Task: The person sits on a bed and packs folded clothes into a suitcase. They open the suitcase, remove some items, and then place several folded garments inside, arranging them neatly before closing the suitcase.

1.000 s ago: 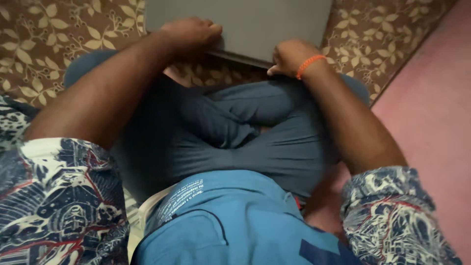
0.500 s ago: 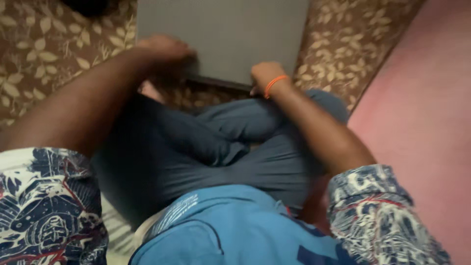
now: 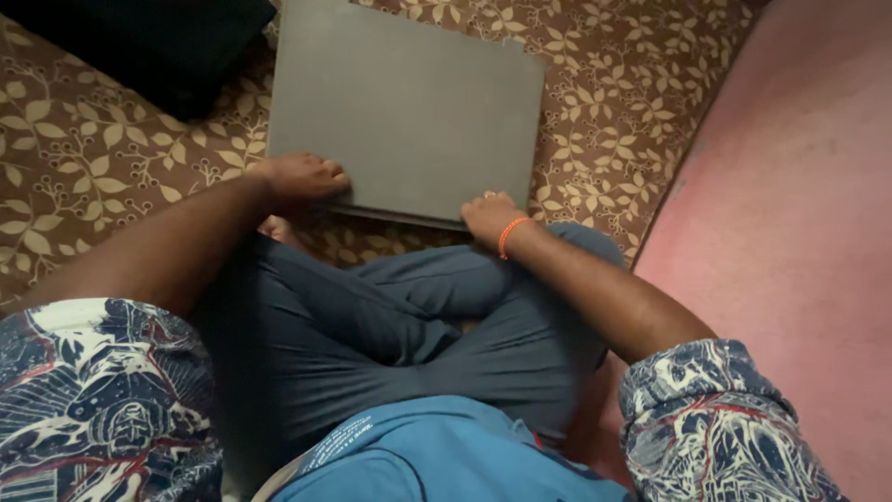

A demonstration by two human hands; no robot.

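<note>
The closed grey laptop (image 3: 404, 112) lies flat on the leaf-patterned mat (image 3: 111, 149) just beyond my crossed legs, long side facing me. My left hand (image 3: 299, 177) and right hand (image 3: 491, 219) (orange band at the wrist) both curl over its near edge, equally close.

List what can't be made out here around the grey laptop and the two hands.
- Head view: whether the closed grey laptop is being gripped or only touched; the left hand and right hand cover its near edge.
- Right hand's fingertips: curled under, hidden by the hand itself.
- Black object at top left: cut off by the frame, too dark to identify.
- Laptop's far left corner: cut by the top edge.
</note>
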